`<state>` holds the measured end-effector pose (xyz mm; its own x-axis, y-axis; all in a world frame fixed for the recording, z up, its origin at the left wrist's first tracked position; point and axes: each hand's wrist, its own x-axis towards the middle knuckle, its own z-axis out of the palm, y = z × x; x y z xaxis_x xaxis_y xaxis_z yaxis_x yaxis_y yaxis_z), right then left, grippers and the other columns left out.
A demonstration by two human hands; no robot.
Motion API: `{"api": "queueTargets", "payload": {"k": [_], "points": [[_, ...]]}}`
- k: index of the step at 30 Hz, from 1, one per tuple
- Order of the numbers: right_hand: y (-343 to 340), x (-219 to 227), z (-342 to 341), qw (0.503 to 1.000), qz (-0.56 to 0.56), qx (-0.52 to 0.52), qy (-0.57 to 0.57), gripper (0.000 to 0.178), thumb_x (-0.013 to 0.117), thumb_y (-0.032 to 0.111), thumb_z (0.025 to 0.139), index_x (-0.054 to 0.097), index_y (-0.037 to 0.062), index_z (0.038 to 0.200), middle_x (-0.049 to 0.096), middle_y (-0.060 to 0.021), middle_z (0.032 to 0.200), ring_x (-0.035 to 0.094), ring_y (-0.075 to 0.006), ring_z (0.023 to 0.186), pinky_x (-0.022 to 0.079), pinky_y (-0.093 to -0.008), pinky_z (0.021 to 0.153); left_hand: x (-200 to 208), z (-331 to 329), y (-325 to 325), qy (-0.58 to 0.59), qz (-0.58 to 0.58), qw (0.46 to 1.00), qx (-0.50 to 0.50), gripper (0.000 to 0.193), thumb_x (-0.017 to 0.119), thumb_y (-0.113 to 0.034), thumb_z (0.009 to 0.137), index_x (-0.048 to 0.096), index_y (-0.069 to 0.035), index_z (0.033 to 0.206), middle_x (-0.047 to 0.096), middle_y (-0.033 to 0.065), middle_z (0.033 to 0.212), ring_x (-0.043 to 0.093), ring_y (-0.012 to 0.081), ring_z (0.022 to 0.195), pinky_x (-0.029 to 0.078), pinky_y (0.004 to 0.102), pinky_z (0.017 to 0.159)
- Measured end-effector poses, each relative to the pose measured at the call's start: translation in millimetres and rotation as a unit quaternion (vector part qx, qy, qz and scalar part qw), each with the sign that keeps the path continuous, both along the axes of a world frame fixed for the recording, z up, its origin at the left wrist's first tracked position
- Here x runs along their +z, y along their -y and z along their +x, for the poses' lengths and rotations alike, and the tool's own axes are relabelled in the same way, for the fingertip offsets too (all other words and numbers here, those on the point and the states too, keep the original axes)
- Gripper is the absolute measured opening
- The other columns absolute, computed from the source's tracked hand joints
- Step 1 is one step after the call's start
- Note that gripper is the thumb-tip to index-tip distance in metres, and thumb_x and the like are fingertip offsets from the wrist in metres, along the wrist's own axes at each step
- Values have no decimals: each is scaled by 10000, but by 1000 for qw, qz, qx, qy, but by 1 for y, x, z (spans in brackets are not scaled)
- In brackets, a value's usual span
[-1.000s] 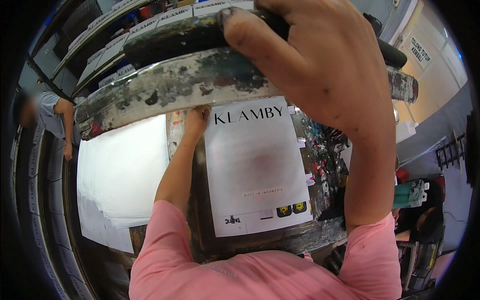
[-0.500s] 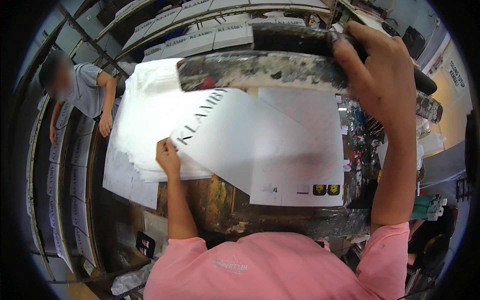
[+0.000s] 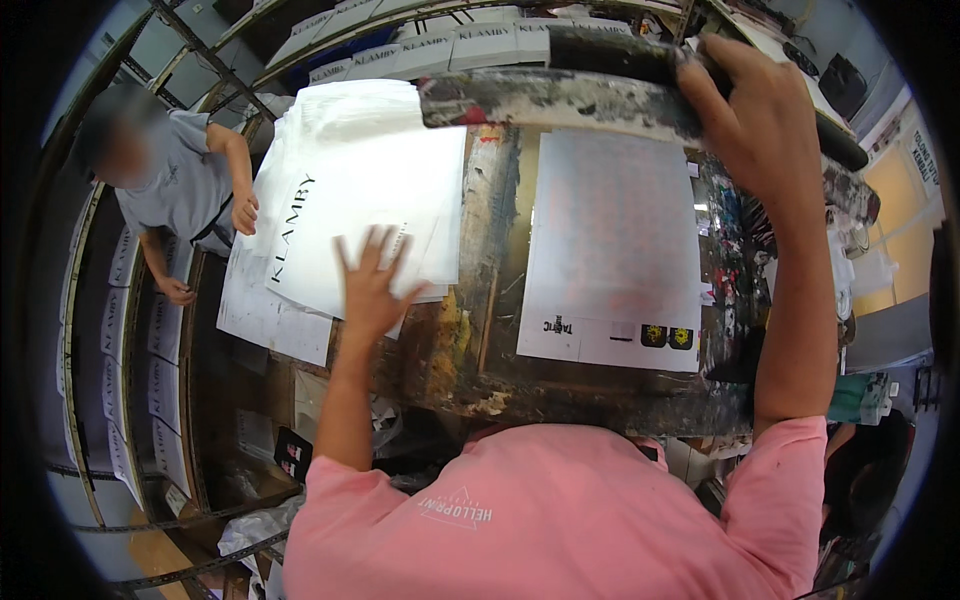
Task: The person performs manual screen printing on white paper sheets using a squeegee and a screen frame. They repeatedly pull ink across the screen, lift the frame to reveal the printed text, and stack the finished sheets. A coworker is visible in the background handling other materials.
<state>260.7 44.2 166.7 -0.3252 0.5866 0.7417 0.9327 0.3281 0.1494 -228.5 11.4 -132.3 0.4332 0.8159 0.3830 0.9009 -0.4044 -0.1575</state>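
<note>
- Printed sheet (image 3: 335,195) on top of the white stack (image 3: 345,110), at the left of the desk (image 3: 450,350); a little askew to the pile, with large black lettering running up its left side and a smaller line of print near the fingers.
- Left hand (image 3: 373,285) empty, with fingers spread wide, over the lower right part of that sheet; cannot tell whether touching paper or just above it.
- Right hand (image 3: 755,120) curled around the dark roll (image 3: 620,62) along the paint-stained frame (image 3: 560,100), at its right end; frame held up over the far side of the desk.
- Under and nearer than the frame, on the desk: patterned sheet (image 3: 615,220), faintly reddish, with two dark emblem squares at its near edge and small white tabs along its right side.
- Step in hand, to judge by the spread fingers: laying a finished print on the pile.
- Next move seems to call for clearing the left hand from the printed sheet without dragging it, then taking up a blank and squaring it over the patterned sheet against the tabs.
- Meanwhile, best to keep a firm right grip, with the frame well up until both arm and paper are clear.
- Beyond the stack's left side: co-worker (image 3: 185,160) in grey, with one hand near the pile.
</note>
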Motion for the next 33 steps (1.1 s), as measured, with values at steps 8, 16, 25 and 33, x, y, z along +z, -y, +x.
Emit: {"api": "queueTargets", "payload": {"k": [8,16,25,33], "points": [[-2,31,-13,992,-73,-1,-105,538,543,428,938,667,-42,706,641,-220,649,638,-391,647,528,-503,730,2,169,-8,44,-255,954,-155,1403,689,-956,660,392,-4,1647,334,174,1746,216,387,1645,-23,686,1305],[-12,12,1,999,37,-7,-31,547,538,388,968,637,-5,601,630,-210,625,624,-396,619,508,-505,809,-18,336,-2,105,-286,901,-309,1367,791,-870,646,422,16,1620,335,180,1742,205,467,1627,87,635,1327],[-11,8,17,999,23,22,-29,543,527,368,982,668,-20,629,660,-217,658,648,-402,636,531,-509,757,-25,406,-1,117,-259,835,-472,1422,698,-965,622,409,-3,1629,355,221,1715,303,458,1587,144,638,1312],[4,42,3,996,-71,44,-19,543,517,350,995,695,-33,654,687,-224,687,669,-407,651,551,-511,711,-5,407,-2,148,-243,844,-455,1424,736,-932,620,377,-13,1647,350,242,1707,306,413,1601,170,619,1316]]}}
